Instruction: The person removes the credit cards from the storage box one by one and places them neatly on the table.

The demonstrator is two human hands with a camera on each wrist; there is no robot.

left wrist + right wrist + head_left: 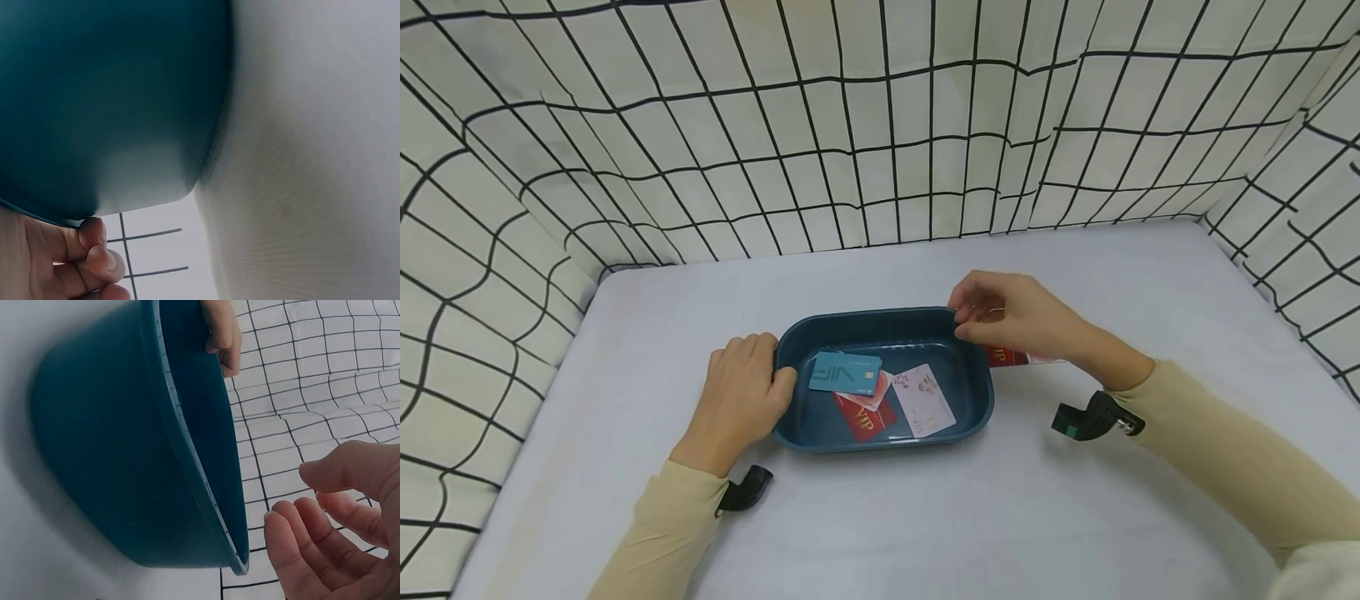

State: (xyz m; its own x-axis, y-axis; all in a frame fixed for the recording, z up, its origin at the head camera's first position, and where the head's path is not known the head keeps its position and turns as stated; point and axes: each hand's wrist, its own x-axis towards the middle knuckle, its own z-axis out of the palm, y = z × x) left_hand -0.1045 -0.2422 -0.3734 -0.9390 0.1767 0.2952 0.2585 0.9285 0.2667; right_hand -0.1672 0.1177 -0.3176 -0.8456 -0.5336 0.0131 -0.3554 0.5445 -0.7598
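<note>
A dark teal oblong plastic basin [883, 325] stands on the white cloth. My left hand [737, 396] grips its left rim, the thumb over the edge and the fingers curled outside; the left wrist view shows these fingers [103, 264] at the rim. Inside lie a blue-green chip card [844, 372], a red VIP card [865, 421], a pale card with a red pattern [877, 393] and a whitish flowered card [925, 400], some overlapping. At the right rim hovers my right hand [1018, 312], fingers loosely bent, apart from the thumb and holding nothing in the right wrist view.
Another red VIP card [1006, 357] lies on the cloth right of the basin, partly hidden by the right hand, with a pale card edge [1045, 361] beside it. Black wire grid [910, 150] over pale panels borders the white-covered table [880, 525] at the back and sides.
</note>
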